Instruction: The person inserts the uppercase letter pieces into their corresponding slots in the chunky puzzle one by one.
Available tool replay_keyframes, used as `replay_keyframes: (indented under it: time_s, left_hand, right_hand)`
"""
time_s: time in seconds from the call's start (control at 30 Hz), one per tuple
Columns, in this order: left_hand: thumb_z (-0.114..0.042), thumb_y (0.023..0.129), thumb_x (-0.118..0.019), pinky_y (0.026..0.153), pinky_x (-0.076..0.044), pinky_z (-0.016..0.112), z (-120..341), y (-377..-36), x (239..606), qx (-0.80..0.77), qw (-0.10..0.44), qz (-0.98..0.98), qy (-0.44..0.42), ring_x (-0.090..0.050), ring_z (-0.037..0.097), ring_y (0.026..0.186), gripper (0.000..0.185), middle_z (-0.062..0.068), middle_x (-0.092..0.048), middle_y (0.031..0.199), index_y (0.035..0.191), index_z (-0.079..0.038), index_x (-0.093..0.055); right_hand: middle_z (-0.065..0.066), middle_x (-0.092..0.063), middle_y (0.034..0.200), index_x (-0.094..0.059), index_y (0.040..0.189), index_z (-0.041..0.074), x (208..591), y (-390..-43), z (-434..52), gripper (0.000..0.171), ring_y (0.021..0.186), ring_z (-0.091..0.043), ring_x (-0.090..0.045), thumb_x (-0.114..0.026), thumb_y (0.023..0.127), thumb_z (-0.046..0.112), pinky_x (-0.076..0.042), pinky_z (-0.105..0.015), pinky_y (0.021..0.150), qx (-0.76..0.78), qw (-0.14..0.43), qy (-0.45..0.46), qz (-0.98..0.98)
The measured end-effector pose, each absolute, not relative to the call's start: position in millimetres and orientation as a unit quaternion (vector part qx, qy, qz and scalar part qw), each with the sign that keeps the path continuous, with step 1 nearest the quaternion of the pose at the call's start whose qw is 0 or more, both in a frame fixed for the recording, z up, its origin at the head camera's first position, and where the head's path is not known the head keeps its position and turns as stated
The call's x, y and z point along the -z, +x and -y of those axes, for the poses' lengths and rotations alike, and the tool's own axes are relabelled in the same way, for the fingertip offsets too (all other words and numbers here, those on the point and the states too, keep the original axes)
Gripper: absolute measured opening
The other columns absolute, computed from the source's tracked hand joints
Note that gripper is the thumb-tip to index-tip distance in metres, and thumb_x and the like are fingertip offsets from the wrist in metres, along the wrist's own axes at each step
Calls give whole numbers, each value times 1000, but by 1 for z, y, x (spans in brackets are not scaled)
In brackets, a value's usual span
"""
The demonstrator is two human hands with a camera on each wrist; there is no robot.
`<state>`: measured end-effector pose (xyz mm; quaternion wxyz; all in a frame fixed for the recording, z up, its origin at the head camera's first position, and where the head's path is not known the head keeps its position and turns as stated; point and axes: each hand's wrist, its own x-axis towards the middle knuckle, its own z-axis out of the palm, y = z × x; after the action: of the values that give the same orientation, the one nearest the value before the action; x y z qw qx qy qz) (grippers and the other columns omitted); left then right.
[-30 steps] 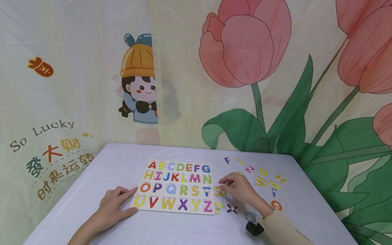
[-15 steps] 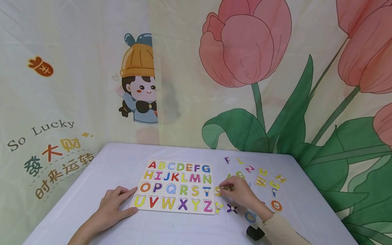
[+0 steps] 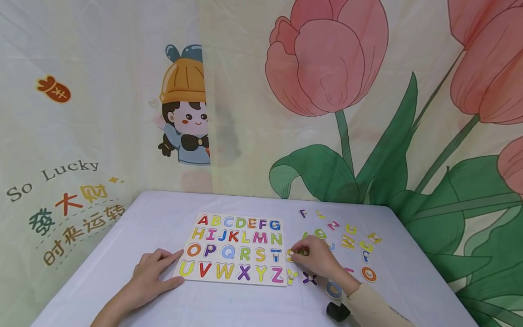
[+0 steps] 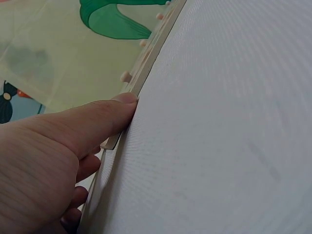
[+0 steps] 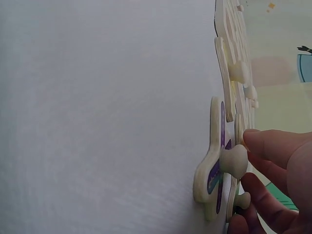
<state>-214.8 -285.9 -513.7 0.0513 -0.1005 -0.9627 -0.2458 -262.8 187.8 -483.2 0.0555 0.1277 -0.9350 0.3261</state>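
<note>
Just off the right edge of the alphabet puzzle board [image 3: 234,249], the right hand [image 3: 320,260] has its fingertips [image 3: 304,251] bunched together, pinching the small peg of a yellow letter S piece [image 3: 290,255], thumb and forefinger closed tight on it. The S lies flat on the white tablecloth [image 3: 163,218], just beside the board at the level of the T, its long axis running away from the person, top end toward the far wall like the printed letters on the board. Nearer the person, a yellow Y piece [image 3: 292,275] and a purple X piece [image 3: 309,279] lie just below the hand; the right wrist view shows the X [image 5: 214,165] with its pale knob close beside the curled fingers [image 5: 273,146]. More loose letters are scattered to the right, among them an orange O piece [image 3: 368,274]. Over on the other side, the left hand [image 3: 151,274] rests flat and relaxed, gripping nothing, thumb [image 4: 92,122] pressed against the board's near-left corner [image 4: 127,102].
</note>
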Motion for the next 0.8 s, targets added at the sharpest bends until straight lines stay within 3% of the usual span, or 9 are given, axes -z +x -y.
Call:
replay_keyframes:
  time_s: [0.5,0.8]
  left_hand:
    - [-58,83,-85,89,-36,45,286,-214,513,242,55,963,-107,-42,24,109,83,-2,-54,120,151,-16,-62]
    - [-60,83,-84,89,-36,45,285,-213,510,244,48,963,-104,-42,25,110,84,-3,-54,119,151,-16,-61]
  right_hand:
    - [10,-61,86,-84,95,22,485,-265,-184,8,84,-15,-52,-88,89,19,-43,-29,76,-322,58,115,938]
    - [13,-64,87,-84,94,24,473,-263,-175,8,93,-15,-58,-89,88,21,-48,-39,87,-315,77,123,938]
